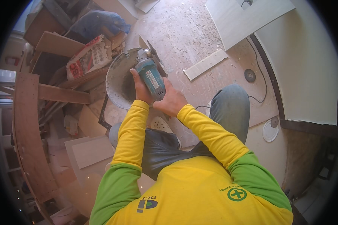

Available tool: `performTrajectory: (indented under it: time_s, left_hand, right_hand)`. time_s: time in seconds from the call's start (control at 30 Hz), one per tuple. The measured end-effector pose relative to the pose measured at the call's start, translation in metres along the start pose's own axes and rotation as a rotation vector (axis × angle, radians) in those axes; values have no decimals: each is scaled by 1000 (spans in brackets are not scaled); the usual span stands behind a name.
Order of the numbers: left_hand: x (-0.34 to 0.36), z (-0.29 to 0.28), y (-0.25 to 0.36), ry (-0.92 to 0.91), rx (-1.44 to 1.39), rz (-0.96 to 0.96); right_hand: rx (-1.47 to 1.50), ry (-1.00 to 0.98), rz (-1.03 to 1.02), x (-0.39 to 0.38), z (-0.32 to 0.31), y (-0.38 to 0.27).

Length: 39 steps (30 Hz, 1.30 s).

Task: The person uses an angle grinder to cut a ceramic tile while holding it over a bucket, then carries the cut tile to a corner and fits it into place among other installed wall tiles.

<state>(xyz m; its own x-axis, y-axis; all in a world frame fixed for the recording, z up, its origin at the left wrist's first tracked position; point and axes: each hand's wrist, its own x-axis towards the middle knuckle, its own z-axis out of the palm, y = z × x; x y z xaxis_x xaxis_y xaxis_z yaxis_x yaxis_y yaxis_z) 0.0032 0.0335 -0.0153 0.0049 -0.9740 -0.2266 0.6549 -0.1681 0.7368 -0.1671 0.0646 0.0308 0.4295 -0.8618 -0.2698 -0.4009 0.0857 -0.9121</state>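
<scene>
The yellow shirt [199, 187] lies nearest, while the left hand [141, 89] and right hand [172, 100] clasp the teal grinder [150, 77] by the right rim of the bucket [115, 80], likely heavy and rigid, best held around its middle.

Shirt [199, 191]: bright yellow across the torso
Upper sleeves [121, 182]: lime green, seamed to yellow near the elbows
Forearm sleeves [133, 131]: yellow, long, creased, ending in snug cuffs [183, 111]
Left chest logo [146, 204]: grey, blue and green, with dark lettering [149, 197]
Right chest badge [237, 194]: round, green, cross-marked, with green lettering [231, 188]
Jeans [230, 112]: blue denim, paler at the right knee
Shoe [161, 124]: white, pierced with round holes
Hands [172, 99]: bare
</scene>
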Motion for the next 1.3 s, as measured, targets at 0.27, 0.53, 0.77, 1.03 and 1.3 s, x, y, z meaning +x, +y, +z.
performTrajectory:
  time_s: [0.27,0.53,0.77,1.03,1.3]
  left_hand:
    - [0,2,2,46,-5,-22]
    - [0,6,1,37,-8,6]
    - [1,6,1,29,4,25]
    - [-1,7,2,34,31,32]
    - [-2,8,2,26,-23,3]
  right_hand:
    - [6,-12,22,-2,-2,-3]
    - [-10,-13,25,-4,-4,-3]
    - [-6,-12,15,-5,-5,-4]
    - [-10,-27,41,-8,-6,-6]
    - [0,-33,53,-11,-8,-9]
